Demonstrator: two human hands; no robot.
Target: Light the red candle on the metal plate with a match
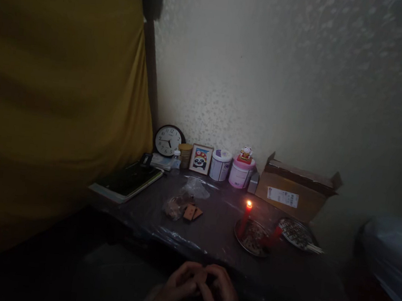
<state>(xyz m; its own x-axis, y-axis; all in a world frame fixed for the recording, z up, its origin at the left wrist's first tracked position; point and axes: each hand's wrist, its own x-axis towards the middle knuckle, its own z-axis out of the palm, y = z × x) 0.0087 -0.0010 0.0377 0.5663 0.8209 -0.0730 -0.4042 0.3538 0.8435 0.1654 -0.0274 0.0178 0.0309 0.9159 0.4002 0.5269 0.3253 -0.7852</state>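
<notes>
The left hand (179, 287) and right hand (222, 294) curl together, fingers bent and touching, just off the near edge of a dark plastic-covered table (214, 228); the dimness hides whether they hold anything. Beyond them, small brown square tiles (190, 211) lie on the sheeting, and a lit red candle (246, 217) stands on a round metal tray (249, 239).
</notes>
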